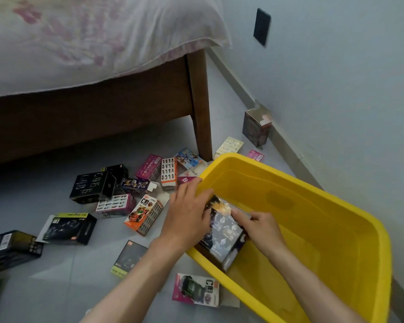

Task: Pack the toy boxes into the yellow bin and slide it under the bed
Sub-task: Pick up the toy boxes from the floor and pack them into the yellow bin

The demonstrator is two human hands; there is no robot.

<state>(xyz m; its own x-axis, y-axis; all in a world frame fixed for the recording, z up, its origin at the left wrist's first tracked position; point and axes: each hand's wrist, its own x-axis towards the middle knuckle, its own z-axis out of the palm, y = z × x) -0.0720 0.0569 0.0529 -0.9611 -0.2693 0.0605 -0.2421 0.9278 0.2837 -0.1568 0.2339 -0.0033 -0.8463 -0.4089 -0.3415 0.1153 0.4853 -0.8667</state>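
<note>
The yellow bin [350, 220] stands on the floor at the right, beside the bed leg. Inside its near-left corner a dark toy box [224, 238] rests upright against the wall. My left hand [187, 213] grips the box's left top edge over the bin rim. My right hand [259, 227] holds its right top edge from inside the bin. Several other toy boxes lie scattered on the floor to the left, among them an orange one [142, 215], a large black one [91, 187] and a pink one [196, 290] just outside the bin.
A wooden bed [91, 117] with a pale floral sheet fills the upper left, with a dark gap beneath it. Its leg [202, 113] stands next to the bin. An open dark box [257, 129] sits against the wall skirting. A black wall plate [261, 26] is above.
</note>
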